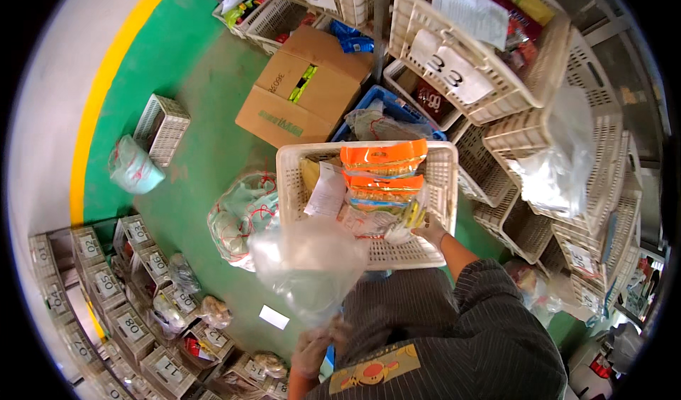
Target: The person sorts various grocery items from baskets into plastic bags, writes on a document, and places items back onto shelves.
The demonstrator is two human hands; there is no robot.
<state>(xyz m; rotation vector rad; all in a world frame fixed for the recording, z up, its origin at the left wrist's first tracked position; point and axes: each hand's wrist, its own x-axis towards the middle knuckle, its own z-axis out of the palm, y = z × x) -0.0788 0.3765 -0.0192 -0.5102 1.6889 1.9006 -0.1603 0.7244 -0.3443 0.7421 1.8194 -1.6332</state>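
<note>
My left hand (312, 350), low in the head view, is closed around one end of a clear plastic bag (310, 262). The bag is puffed out, smeared by motion, and overlaps the near left corner of a white plastic crate (369, 264). Inside that crate lie two orange-topped clear packets (383, 157), a printed paper sheet (326, 191) and a yellow-and-white packet (408, 226). My right hand (431, 231) reaches over the crate's right side with its fingers curled at the yellow-and-white packet; the fingertips are partly hidden.
A cardboard box (305, 88) and a blue crate (386, 102) stand beyond the white crate. Stacked crates (482, 81) rise at the right. On the left are numbered bins (131, 325), a small crate (163, 127) and a bag with red cords (245, 215).
</note>
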